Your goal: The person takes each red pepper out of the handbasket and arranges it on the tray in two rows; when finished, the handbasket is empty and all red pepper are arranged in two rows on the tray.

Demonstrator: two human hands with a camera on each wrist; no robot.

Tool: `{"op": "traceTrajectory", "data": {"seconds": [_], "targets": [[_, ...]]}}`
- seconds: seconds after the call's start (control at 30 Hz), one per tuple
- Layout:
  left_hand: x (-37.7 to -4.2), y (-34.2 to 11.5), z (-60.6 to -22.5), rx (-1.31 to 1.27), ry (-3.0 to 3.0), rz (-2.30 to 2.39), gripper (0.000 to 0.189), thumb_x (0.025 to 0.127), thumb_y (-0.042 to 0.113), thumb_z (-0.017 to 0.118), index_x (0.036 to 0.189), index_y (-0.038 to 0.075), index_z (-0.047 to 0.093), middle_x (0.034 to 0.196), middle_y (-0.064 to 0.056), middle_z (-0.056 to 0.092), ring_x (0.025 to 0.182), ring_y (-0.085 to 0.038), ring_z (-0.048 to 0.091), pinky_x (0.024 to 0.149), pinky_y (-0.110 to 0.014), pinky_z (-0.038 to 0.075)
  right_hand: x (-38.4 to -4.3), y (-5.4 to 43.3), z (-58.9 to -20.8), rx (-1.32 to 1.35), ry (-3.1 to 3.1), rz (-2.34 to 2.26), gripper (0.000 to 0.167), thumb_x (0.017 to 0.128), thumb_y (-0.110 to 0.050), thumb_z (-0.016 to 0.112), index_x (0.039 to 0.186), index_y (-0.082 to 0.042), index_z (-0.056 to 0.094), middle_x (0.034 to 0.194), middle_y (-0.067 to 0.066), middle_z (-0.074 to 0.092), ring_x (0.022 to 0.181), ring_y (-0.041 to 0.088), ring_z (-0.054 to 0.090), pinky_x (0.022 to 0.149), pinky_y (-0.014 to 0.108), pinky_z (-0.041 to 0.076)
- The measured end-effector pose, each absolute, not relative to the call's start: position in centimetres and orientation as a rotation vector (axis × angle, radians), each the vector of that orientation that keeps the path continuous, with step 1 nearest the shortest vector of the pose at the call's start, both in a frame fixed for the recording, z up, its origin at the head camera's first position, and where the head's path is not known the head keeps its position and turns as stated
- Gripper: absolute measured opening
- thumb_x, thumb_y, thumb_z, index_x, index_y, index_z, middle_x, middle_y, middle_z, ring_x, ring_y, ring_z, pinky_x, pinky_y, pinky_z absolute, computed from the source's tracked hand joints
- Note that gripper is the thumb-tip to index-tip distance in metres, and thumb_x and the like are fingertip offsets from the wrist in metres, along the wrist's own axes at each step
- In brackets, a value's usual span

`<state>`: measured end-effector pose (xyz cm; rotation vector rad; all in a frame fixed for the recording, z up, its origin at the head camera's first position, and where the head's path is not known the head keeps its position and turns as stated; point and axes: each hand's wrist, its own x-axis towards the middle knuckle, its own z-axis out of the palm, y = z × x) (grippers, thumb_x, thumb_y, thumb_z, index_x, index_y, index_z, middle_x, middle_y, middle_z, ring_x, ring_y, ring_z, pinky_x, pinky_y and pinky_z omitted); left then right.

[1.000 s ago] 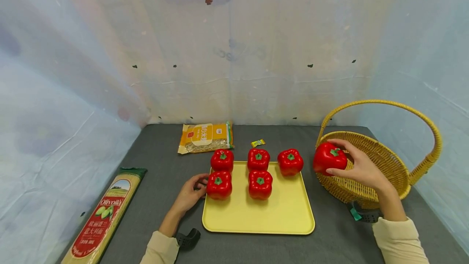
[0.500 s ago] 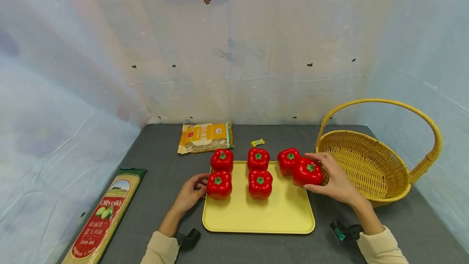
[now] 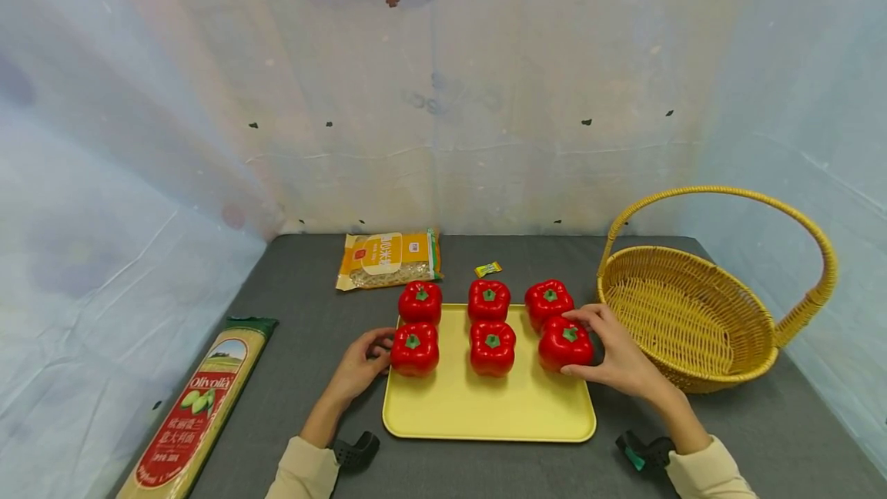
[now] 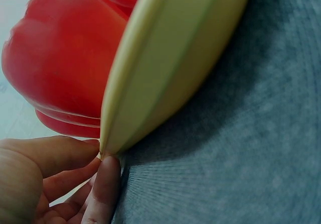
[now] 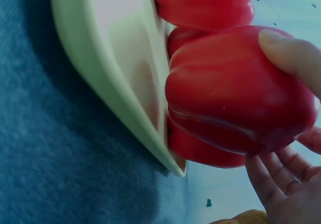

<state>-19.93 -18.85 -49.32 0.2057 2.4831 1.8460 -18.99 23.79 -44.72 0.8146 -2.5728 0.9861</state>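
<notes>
On the yellow tray (image 3: 485, 410), my right hand (image 3: 617, 353) holds a red bell pepper (image 3: 561, 346) between thumb and fingers at the right end of the front row. In the right wrist view that pepper (image 5: 235, 93) is close to the tray; its contact underneath is hard to see. Beside the tray's left edge is my left hand (image 3: 360, 364), and the left wrist view has its thumb and a finger pinching the tray rim (image 4: 108, 118). A pepper (image 3: 414, 350) sits just inside that edge. Several other peppers, including a middle front one (image 3: 492, 350), stand stem up.
A yellow wicker basket (image 3: 682, 314) with a tall handle stands right of the tray; no peppers show in it. Behind lie an orange grain packet (image 3: 389, 259) and a small yellow wrapped candy (image 3: 488, 269). A long spaghetti pack (image 3: 197, 406) lies at the left.
My right hand has carried the bell pepper leftward from the basket's near side to the tray's right part, in front of the back right pepper. The left hand stays at the tray edge.
</notes>
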Motion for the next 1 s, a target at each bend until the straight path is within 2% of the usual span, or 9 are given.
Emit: {"op": "traceTrajectory", "data": {"seconds": [0.23, 0.7, 1.0], "targets": [[-20.2, -19.1, -49.8, 0.208, 2.474, 1.849, 0.040, 0.086, -0.006, 0.058, 0.125, -0.001, 0.053, 0.100, -0.014, 0.055, 0.079, -0.017, 0.054, 0.062, -0.029, 0.053, -19.0, 23.2, -44.9, 0.827, -2.600, 0.956, 0.071, 0.063, -0.037, 0.086, 0.123, -0.016, 0.055, 0.112, -0.004, 0.045, 0.100, 0.010, 0.046, 0.080, 0.039, 0.047], [-20.4, -19.1, -50.3, 0.186, 2.481, 1.856, 0.039, 0.086, -0.006, 0.058, 0.124, 0.001, 0.054, 0.100, -0.013, 0.055, 0.078, -0.017, 0.054, 0.061, -0.028, 0.053, -18.9, 23.2, -44.9, 0.828, -2.630, 0.922, 0.073, 0.065, -0.038, 0.084, 0.128, -0.017, 0.053, 0.116, -0.003, 0.042, 0.105, 0.010, 0.042, 0.083, 0.043, 0.047], [-20.4, -19.2, -50.4, 0.185, 2.475, 1.851, 0.039, 0.086, -0.005, 0.059, 0.124, 0.002, 0.054, 0.100, -0.013, 0.056, 0.078, -0.018, 0.054, 0.061, -0.028, 0.053, -18.8, 23.2, -45.1, 0.859, -2.628, 0.908, 0.075, 0.067, -0.039, 0.083, 0.129, -0.014, 0.051, 0.115, -0.002, 0.042, 0.104, 0.011, 0.043, 0.082, 0.039, 0.048]]}}
